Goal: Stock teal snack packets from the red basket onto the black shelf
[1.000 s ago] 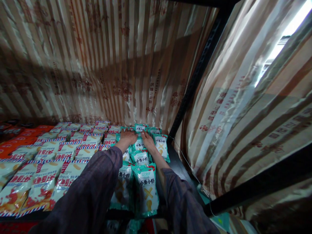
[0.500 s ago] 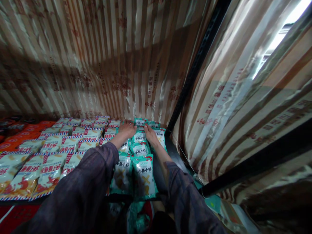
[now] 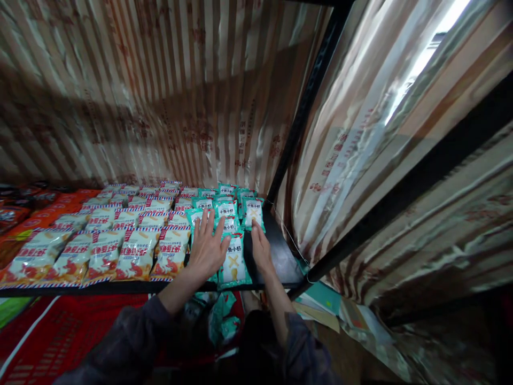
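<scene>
My left hand is spread flat over the columns of small green-and-white snack bags, its fingers apart and nothing held. Part of the front bag shows beside its thumb. At the right column, my right hand has its fingers stretched out, with the tips at the lower edge of a green-and-white bag. That bag leans back against others behind it. Another green bag lies between the two hands. My left hand hides some bags beneath it.
Rows of white snack bags with red lettering fill the shelf to the left, with orange bags beyond. A black post rises at the shelf's back right corner. Striped sheeting hangs behind. Below stands a red crate.
Both hands have drawn back toward me from the rear of the green bags. The left hand's fingers have spread. The view has shifted, showing more of the shelf's front edge.
</scene>
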The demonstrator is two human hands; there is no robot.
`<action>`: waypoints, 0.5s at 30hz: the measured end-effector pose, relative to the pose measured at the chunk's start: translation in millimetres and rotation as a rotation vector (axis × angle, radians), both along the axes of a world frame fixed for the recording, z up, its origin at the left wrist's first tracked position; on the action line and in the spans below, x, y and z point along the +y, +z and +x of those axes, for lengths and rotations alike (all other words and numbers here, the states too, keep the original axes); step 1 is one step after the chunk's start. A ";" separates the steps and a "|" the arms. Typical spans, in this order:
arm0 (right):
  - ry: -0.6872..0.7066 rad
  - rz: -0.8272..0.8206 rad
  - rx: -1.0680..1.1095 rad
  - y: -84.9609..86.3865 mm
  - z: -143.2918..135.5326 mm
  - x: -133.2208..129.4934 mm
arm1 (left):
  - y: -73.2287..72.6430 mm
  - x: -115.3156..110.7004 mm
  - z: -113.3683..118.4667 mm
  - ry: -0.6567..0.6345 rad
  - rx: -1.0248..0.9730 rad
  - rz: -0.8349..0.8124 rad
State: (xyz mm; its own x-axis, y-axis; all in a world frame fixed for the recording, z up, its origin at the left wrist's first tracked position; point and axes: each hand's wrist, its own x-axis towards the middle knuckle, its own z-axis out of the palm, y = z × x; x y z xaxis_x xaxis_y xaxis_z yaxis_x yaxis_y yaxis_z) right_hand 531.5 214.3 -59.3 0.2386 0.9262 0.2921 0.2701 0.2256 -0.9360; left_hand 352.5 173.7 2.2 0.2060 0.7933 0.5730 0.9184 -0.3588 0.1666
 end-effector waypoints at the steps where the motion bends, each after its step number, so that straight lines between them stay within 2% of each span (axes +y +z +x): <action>1: 0.002 -0.008 -0.048 -3.5 -2.0 -11.4 | -11.6 -10.6 -0.8 0.014 -0.020 0.018; 4: -0.008 -0.034 -0.184 -10.1 -11.1 -39.1 | -43.6 -32.5 -3.7 0.069 -0.089 0.054; 7: -0.047 -0.028 -0.311 -12.4 -22.1 -55.1 | -63.9 -40.4 -6.9 0.097 -0.141 0.061; 11: -0.110 0.037 -0.392 -13.8 -33.5 -60.2 | -76.1 -37.5 -9.9 0.123 -0.191 0.061; 15: -0.142 0.084 -0.347 -11.4 -39.0 -55.8 | -78.7 -32.5 -9.6 0.115 -0.261 0.087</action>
State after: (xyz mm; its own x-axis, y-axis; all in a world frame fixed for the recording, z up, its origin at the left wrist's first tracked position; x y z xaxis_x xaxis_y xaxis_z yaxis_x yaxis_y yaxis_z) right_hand 492.6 158.5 -70.7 0.2363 0.8602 0.4519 0.6018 0.2356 -0.7631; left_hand 342.8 141.2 -76.5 -0.0458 0.7483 0.6618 0.8843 -0.2778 0.3753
